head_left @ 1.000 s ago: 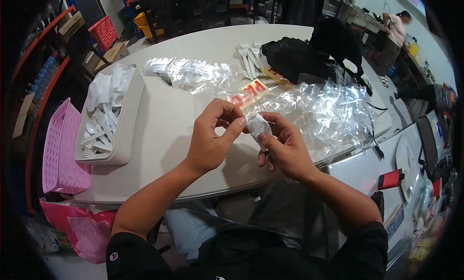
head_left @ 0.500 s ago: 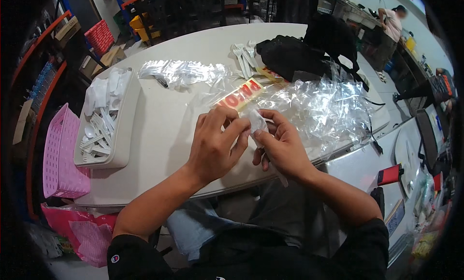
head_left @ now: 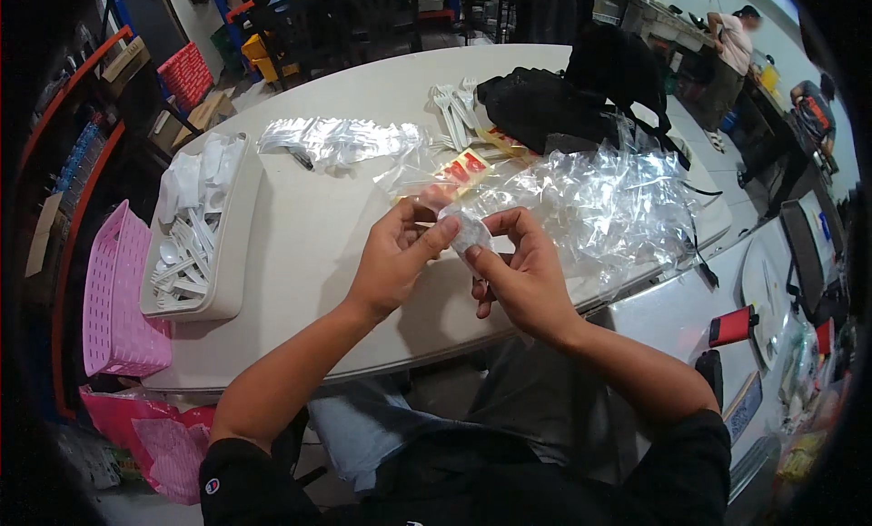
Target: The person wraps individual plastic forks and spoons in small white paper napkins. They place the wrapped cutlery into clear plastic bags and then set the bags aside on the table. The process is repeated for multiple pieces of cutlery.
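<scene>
Above the near edge of the table, my right hand [head_left: 527, 276] pinches a small white crumpled bundle [head_left: 471, 234], which looks like a folded napkin or wrapped tissue. What is inside it, if anything, I cannot make out. My left hand [head_left: 391, 258] has its thumb pressed on the upper left of the bundle, with its fingers curled behind. Just beyond the hands lie a yellow label sheet with red print [head_left: 461, 173] and a heap of clear plastic sleeves [head_left: 609, 208]. A flat row of clear sleeves [head_left: 341, 140] spreads farther left.
At left stands a white bin [head_left: 234, 253] holding white plastic forks and spoons [head_left: 186, 258] and white napkins [head_left: 202, 176]. Beside it is a pink basket [head_left: 123, 299]. Loose forks [head_left: 450, 108] and a black bag [head_left: 545, 108] lie at the back. Two people stand far right.
My left thumb has come down onto the white bundle, where the left fingers were raised beside it. The bundle has shifted slightly left. At far right, a person has straightened up.
</scene>
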A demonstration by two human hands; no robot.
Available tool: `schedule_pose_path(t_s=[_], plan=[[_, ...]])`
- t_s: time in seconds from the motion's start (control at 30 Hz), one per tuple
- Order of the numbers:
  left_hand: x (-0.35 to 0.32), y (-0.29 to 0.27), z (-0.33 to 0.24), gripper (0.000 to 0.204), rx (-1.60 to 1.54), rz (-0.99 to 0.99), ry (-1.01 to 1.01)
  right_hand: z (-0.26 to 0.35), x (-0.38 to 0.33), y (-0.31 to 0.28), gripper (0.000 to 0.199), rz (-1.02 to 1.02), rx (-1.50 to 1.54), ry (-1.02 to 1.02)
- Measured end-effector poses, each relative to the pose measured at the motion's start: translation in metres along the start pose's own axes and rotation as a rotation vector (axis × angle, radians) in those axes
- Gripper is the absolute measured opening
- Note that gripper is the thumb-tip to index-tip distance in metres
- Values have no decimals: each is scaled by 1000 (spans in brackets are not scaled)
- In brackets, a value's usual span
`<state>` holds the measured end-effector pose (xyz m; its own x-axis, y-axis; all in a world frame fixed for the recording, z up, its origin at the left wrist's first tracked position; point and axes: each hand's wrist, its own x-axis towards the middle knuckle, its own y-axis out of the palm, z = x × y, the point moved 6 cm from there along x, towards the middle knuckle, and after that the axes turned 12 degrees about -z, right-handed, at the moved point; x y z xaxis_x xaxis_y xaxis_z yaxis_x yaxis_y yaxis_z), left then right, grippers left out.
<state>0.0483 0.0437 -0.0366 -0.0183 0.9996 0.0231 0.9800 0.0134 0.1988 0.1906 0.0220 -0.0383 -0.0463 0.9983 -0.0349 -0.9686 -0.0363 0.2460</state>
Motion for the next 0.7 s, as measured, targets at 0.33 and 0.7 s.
schedule_pose_path(t_s=[0.33, 0.7], plan=[[-2, -4, 0, 19, 138, -85, 264, -2, -1, 6, 41, -8, -1, -35], [2, -10, -16, 19, -39, -169, 334, -13, -6, 4, 23, 91, -319, -136]])
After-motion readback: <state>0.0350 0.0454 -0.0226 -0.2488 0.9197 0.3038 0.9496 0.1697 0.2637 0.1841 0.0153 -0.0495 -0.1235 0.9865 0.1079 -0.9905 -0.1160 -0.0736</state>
